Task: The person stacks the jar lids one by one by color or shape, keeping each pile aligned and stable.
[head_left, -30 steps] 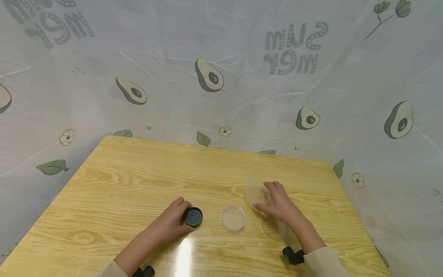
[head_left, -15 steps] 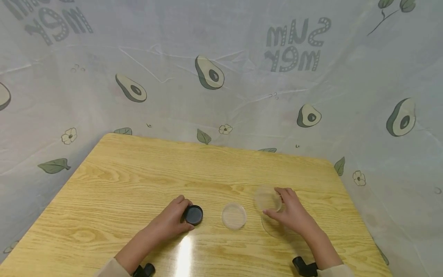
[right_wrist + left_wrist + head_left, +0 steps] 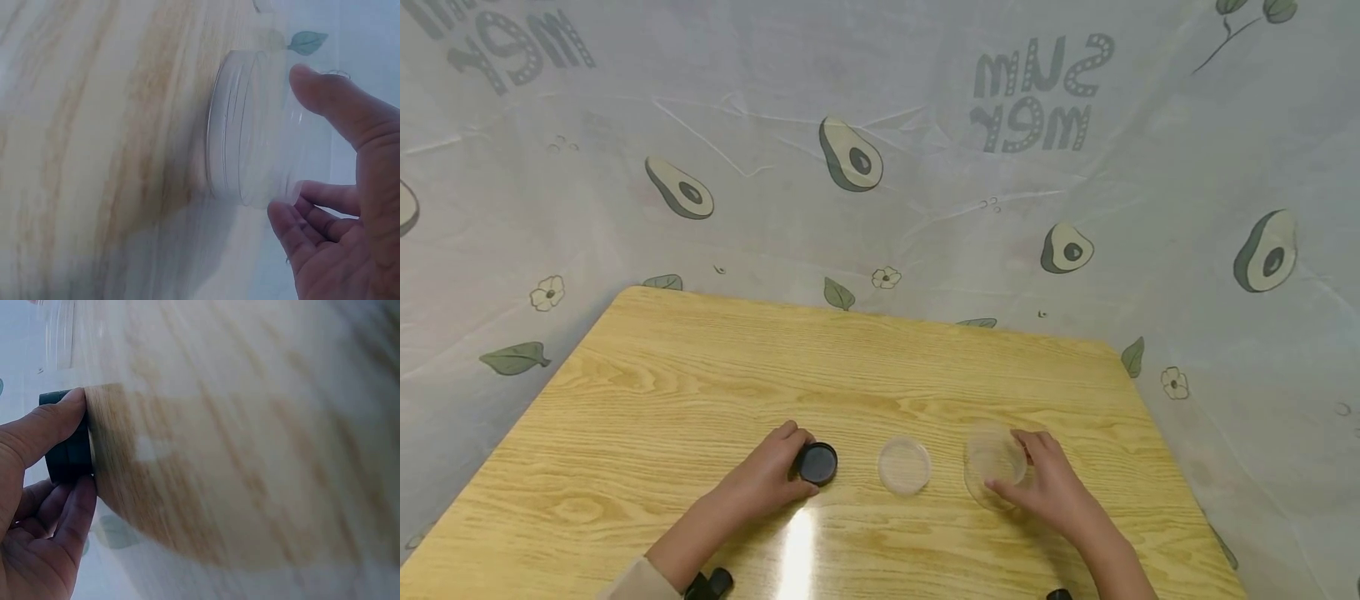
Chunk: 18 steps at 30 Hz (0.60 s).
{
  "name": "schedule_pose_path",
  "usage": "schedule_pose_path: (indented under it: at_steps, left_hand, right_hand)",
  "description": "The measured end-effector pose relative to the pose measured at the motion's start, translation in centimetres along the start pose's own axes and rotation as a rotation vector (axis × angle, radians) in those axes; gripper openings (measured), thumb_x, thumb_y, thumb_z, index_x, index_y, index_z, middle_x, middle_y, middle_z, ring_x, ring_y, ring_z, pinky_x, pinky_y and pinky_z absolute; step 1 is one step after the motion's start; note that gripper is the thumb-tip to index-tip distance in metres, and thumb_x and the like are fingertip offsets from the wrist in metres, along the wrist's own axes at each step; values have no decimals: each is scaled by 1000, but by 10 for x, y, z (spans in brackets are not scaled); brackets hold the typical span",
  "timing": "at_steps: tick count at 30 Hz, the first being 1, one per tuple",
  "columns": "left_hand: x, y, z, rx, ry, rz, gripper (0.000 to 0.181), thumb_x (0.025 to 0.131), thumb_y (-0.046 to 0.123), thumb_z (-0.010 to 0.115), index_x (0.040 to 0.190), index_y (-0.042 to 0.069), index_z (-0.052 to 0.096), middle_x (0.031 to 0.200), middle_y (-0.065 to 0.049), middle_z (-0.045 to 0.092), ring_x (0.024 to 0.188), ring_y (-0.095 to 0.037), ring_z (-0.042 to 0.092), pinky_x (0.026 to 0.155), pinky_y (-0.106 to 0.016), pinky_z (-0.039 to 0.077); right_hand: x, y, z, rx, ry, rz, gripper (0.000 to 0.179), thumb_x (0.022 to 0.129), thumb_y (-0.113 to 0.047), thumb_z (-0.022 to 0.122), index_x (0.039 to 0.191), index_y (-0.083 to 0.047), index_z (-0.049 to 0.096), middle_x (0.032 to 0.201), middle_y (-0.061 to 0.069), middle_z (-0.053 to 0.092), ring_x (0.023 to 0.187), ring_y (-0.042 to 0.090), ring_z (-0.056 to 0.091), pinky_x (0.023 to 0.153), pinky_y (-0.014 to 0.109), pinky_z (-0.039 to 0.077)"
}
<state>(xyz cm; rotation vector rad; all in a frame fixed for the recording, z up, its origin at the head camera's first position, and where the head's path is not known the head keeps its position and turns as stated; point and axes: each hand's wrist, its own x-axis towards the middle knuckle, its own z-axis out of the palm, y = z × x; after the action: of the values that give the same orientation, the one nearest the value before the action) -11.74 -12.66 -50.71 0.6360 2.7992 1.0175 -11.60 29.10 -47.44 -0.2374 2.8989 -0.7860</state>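
Note:
My left hand (image 3: 767, 472) grips a small black round container (image 3: 817, 464) that sits on the table, open side up. In the left wrist view, the thumb lies on one side of this black container (image 3: 69, 447) and the fingers on the other. My right hand (image 3: 1048, 483) holds a clear, shallow round dish (image 3: 996, 452) between thumb and fingers. This dish overlaps a wider clear round dish (image 3: 976, 493) on the table. The right wrist view has the held dish (image 3: 275, 140) close against the wider dish (image 3: 226, 128), both seen from the side.
Another clear round dish (image 3: 904, 465) lies on the wood-grain table (image 3: 760, 358) between the two hands. Behind the table hangs a pale curtain (image 3: 760, 233) printed with avocados and leaves. A bright light reflection falls on the front of the tabletop.
My right hand has carried the clear dish rightward and toward me, from behind the wider dish to over it. My left hand keeps its hold on the black container in the same place.

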Motion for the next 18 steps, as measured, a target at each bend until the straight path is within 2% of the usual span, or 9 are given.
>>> schedule_pose_path:
  at_steps: [8,15,18]
  left_hand:
    - [0,0,-1,-16,-11,-6,50,82,20,92,122,4,65,107,-2,58,100,-15,58,87,-39,55]
    - [1,1,-3,-23,-15,-5,50,82,19,92,122,4,65,107,-2,58,100,-16,58,87,-39,55]
    - [1,0,-3,-23,-16,-11,50,81,19,92,122,4,65,106,-2,58,100,-16,58,87,-39,55]
  right_hand:
    - [-8,-1,1,-53,-16,-1,97,83,-49,87,147,11,46,132,28,53,108,30,57,86,49,55]
    - [-13,0,5,-61,-5,3,96,80,-48,89,144,11,50,137,34,52,124,48,57,93,61,56]
    - [-14,0,7,-50,-15,9,95,80,-49,90,144,10,50,138,34,52,125,50,56,93,61,56]
